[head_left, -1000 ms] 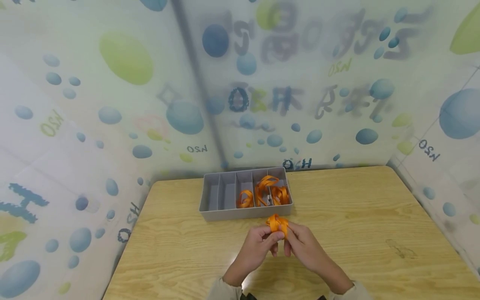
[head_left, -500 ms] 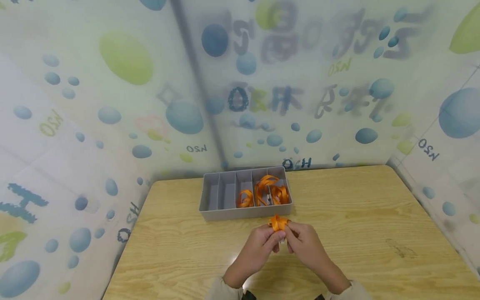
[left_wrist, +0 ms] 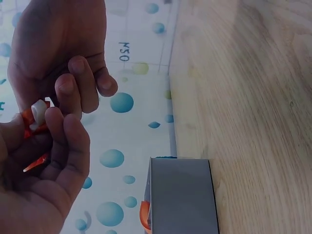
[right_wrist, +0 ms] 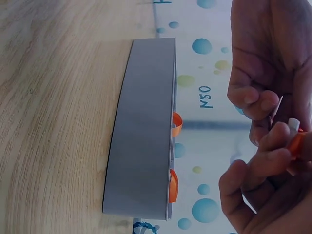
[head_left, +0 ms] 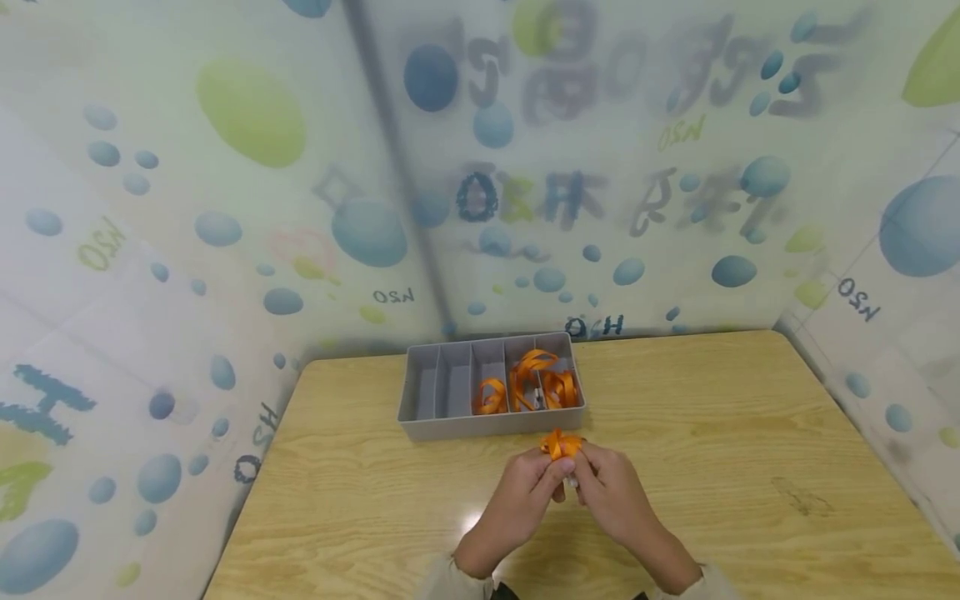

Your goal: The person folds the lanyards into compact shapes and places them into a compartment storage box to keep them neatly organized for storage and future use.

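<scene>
Both hands meet just in front of the grey box, holding a bunched orange ribbon lanyard (head_left: pixel 561 444) between them. My left hand (head_left: pixel 517 500) pinches it from the left, the thumb laid along the front of the bundle. From the other side my right hand (head_left: pixel 618 492) grips it with thumb and fingers. A small white fitting (left_wrist: pixel 39 112) on the lanyard shows between the fingertips in the left wrist view. The right wrist view shows a pale end of this fitting (right_wrist: pixel 294 124) beside the orange band. Much of the lanyard is hidden by the fingers.
A grey box (head_left: pixel 468 429) with several compartments stands behind the hands, near the back of the wooden table (head_left: pixel 720 433). Orange lanyards (head_left: pixel 491 398) lie in its right-hand compartments, one with a metal clip (head_left: pixel 538 398). A patterned wall (head_left: pixel 600 208) rises behind the table.
The hands and lanyard have shifted slightly right. The hanging orange strip has gone from between the hands, and the white fitting now shows below the thumbs.
</scene>
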Demonstrator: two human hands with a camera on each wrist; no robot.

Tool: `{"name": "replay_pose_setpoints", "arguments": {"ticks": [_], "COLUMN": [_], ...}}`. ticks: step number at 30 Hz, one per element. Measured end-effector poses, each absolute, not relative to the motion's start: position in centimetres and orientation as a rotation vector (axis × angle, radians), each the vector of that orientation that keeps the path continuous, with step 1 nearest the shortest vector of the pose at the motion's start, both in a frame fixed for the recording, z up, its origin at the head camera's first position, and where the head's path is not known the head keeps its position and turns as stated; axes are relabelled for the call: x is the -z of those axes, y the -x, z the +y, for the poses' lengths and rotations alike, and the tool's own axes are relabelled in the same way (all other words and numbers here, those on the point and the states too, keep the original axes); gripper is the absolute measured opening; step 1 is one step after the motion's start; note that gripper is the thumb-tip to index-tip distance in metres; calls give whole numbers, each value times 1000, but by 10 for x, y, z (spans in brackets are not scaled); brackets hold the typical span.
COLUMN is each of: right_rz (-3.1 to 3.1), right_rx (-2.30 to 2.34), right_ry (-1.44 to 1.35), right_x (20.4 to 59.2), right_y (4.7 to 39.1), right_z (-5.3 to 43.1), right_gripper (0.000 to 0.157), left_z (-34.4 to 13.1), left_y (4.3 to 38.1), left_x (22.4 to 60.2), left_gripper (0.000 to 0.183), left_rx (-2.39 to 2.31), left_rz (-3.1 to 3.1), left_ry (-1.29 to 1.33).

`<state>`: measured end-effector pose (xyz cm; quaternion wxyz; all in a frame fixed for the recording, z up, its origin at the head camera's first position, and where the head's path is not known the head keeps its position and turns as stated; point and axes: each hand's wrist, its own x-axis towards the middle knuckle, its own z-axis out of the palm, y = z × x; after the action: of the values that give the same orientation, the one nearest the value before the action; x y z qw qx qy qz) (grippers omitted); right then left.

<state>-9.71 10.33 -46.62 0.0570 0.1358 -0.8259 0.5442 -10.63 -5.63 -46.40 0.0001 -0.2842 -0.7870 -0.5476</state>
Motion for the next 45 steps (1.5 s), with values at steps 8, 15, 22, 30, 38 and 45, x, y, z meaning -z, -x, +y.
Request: {"name": "replay_pose_setpoints", "arguments": {"ticks": [8, 15, 22, 30, 38, 45], "right_rz": [-2440, -2397, -2384, -2343, -2268, -2233], "right_rx": [-1736, -1803, -1956, -1914, -1766, -1756], "right_ry": [-572, -742, -880, -914, -772, -668], "right_x": [467, 469, 468, 471, 477, 481], "right_y": [96, 98, 100, 102, 99, 96], "right_z": [106, 113, 121, 120, 111, 109], "right_gripper": [32, 29, 31, 29, 25, 31], "left_z": [-56, -56, -60, -60, -58, -63], "left_y": [106, 105, 107, 107, 108, 111], "left_x": [466, 464, 463, 466, 467, 470], "left_gripper": [43, 38, 35, 38, 31, 28], "left_rx": [1681, 1701, 1827, 1991, 2003, 2000], "left_rz": [-2454, -2447, -2452, -2427, -2381, -2378], "left_ry": [893, 862, 791, 605, 552, 455]}}
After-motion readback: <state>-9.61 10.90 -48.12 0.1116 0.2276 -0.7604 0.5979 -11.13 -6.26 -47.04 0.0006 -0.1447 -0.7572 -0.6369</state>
